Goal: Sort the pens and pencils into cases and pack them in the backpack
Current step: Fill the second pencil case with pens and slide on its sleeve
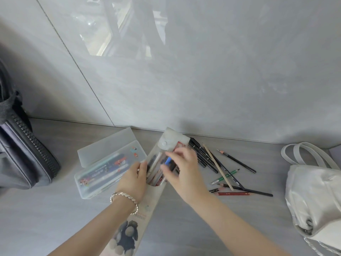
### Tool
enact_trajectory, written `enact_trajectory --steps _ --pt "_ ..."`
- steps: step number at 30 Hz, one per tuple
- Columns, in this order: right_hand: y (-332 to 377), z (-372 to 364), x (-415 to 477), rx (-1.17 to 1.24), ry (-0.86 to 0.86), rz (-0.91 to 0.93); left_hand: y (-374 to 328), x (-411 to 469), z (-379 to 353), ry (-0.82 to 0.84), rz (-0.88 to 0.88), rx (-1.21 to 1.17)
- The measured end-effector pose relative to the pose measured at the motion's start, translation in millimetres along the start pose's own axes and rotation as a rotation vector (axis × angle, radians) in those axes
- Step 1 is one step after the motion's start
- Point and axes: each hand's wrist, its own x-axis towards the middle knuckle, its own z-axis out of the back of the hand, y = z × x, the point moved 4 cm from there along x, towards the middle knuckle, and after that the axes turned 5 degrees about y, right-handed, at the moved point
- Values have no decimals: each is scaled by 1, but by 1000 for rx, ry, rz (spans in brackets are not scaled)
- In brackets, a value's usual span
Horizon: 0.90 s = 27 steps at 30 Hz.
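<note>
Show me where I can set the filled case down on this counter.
Bare counter lies near you, left of the left hand, between the backpack and clear plastic case. Another patch sits below the loose pencils, left of the white bag. The middle, around the pouch, is crowded.

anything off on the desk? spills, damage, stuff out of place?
Nothing spilled or damaged. Loose pencils and pens lie criss-crossed right of the soft pouch, not yet sorted. The clear plastic case sits open. Both hands work at the pouch mouth.
</note>
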Motion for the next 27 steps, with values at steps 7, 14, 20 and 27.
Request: enact_trajectory --steps 7,14,20,27 --pt "-73 -18 3 -144 337 -378 17 22 46 -152 50 11" --pt "-88 -31 1 -366 441 -469 26 18 40 -104 80 44" --pt "-74 6 0 -31 187 -524 20 10 18 -5 46 34" --pt "-17 30 -16 666 -56 -366 2 -6 -18 87 -10 79"
